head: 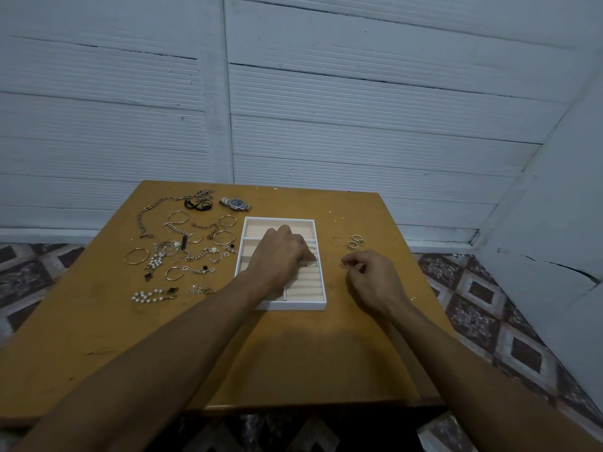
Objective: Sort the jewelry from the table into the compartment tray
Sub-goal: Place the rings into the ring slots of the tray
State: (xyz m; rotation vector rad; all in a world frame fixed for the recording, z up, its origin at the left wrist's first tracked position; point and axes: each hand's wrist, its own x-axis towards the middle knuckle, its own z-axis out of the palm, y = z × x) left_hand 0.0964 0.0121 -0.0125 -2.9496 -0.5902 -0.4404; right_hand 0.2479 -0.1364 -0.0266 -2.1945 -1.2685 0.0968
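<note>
**Compartment tray** (295,306): white rim, pale beige lining, set lengthwise at mid-worktop, directly beneath the left hand (280,252). Open compartments lie beyond the knuckles. Ribbed ring rolls lie under the fingertips and nearer the person.

**Left hand:** palm down over the tray, its fingers (306,252) bent downward into the ring-roll section. The tips are blurred and partly hidden, so whether they hold anything cannot be told.

**Right hand** (372,278): low over the worktop just right of the tray, apart from its wall. Its fingers (354,262) are loosely curled, thumb and forefinger drawn together. Whether they pinch anything cannot be told.

**Rings** (356,241): a small silver-toned cluster on the worktop just beyond the right hand's fingers, not touching them.

**Loose jewelry**, all left of the left hand's fingers:
- Watch (235,203): metal band, beyond and left of the fingers, near the tray's far left corner.
- Black cords (199,204): left of the watch.
- Chain necklace (143,216): farthest left, running toward the far edge.
- Gold hoops (223,237): several, scattered among shorter chains.
- Pearl bracelet (151,295): the piece lying nearest the person.

**Worktop** (228,353): orange-brown, scuffed.

**Wall** (359,109): white boards beyond the far edge.

**Floor** (489,321): patterned tiles on either side.
</note>
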